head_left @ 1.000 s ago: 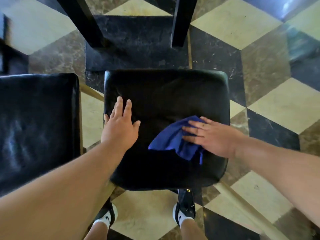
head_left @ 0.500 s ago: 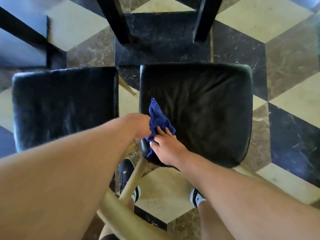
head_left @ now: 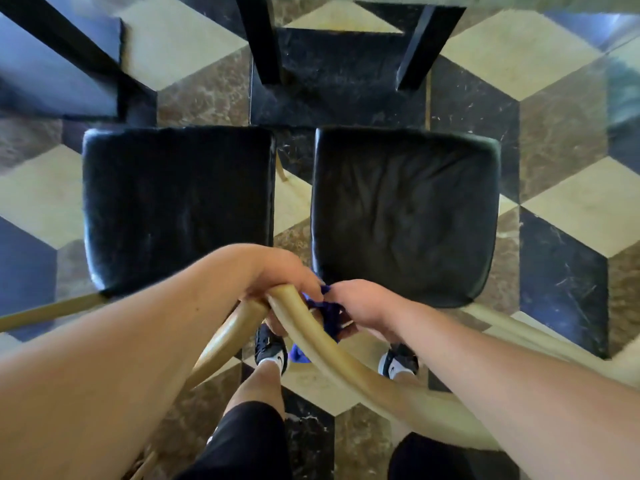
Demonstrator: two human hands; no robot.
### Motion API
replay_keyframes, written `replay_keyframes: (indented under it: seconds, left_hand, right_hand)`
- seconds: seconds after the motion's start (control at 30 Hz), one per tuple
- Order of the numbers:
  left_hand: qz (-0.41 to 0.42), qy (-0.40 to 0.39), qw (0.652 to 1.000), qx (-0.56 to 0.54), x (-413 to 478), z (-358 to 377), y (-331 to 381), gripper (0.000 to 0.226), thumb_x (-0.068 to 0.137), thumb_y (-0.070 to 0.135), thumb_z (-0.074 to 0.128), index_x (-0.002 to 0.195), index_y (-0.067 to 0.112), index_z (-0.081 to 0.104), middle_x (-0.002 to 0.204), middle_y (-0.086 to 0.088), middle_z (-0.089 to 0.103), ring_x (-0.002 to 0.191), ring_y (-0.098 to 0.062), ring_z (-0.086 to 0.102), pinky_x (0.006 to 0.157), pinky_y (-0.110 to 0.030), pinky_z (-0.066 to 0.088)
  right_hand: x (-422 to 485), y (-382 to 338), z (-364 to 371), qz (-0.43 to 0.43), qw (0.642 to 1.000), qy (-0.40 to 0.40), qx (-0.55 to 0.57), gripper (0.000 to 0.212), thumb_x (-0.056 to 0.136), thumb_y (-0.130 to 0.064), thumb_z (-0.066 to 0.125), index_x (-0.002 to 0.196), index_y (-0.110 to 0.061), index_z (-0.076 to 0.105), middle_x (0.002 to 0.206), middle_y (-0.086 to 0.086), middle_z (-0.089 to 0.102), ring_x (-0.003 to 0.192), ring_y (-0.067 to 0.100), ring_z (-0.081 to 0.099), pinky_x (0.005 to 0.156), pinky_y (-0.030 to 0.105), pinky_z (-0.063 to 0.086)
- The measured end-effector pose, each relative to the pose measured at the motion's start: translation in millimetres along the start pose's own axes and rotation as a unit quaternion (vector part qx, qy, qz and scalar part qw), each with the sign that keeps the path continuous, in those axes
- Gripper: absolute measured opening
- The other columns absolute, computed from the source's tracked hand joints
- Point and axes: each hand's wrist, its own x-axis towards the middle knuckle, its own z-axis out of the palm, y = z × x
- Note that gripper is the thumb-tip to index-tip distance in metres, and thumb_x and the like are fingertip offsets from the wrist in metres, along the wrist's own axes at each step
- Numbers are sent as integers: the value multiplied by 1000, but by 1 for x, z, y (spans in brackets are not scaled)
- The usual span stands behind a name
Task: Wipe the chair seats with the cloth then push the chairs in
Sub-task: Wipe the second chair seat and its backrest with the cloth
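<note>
A: Head view, looking straight down. Largest first: the patterned marble floor [head_left: 561,181] is carrying two chairs side by side, the left chair seat [head_left: 176,206] and the right chair seat [head_left: 405,213], both black, padded and creased like leather. Dark table legs [head_left: 259,43] are standing just beyond the seats' far edges.

B: And the pale curved bars crossing the foreground?

A: Those are the chair backs' top rails. The right chair's rail [head_left: 311,341] is sweeping from the lower right up to a bend between the two seats' near corners. The left hand [head_left: 277,271] is lying over that bend, fingers curling around it; how firmly they are closing I cannot tell.

B: Where is the cloth?

A: The blue cloth [head_left: 329,313] is sitting bunched at the near left corner of the right seat, against the rail. The right hand [head_left: 360,306] is closing on it, fingers together around the wad; a small tail is hanging below the rail.

B: How will these things handle?

A: In my judgement the cloth is light and limp, so it is best kept balled in the palm. The chairs are looking rigid and fairly heavy; on polished stone they are likely sliding easily, perhaps scraping. The top rail, gripped near its middle, is offering the steadiest hold for pushing.
</note>
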Motion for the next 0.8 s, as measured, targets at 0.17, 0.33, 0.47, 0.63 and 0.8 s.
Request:
replay_keyframes:
  seconds: [0.17,0.33,0.47,0.63,0.8]
  left_hand:
    - [46,-17,988,-145,-62,-5,-11,40,102,31,64,126,-1,69,119,-23,75,98,-36,76,84,-45,64]
    - [143,285,941,112,-77,31,-9,37,107,15,52,143,10,56,146,-5,54,135,-22,50,108,-26,22]
    - [155,412,888,132,-61,54,-24,19,105,32,48,94,30,63,98,0,66,84,-26,63,74,-40,51]
    - [162,561,804,116,-57,77,-24,36,104,50,39,78,30,53,74,6,59,62,-17,50,56,-35,37]
    - [83,606,721,326,-55,148,5,27,100,46,50,98,28,70,105,2,70,107,-31,58,99,-64,35]
  right_hand:
    - [-59,-7,-2,-66,992,22,106,31,104,-19,49,84,-9,70,76,12,68,65,28,65,61,37,54]
    - [-112,-16,28,-277,932,166,-163,41,95,-46,54,62,-22,51,71,-1,53,72,11,55,63,30,39]
    - [-126,2,50,-395,833,225,-314,36,103,-36,57,68,-35,52,76,-4,44,77,22,47,70,42,41]
    - [-134,71,44,-415,733,220,-493,11,97,-29,57,94,-22,65,94,1,46,83,25,43,75,47,46]
    - [-163,125,0,-438,724,197,-496,12,98,-33,60,98,-21,61,95,3,47,83,24,43,73,47,46]
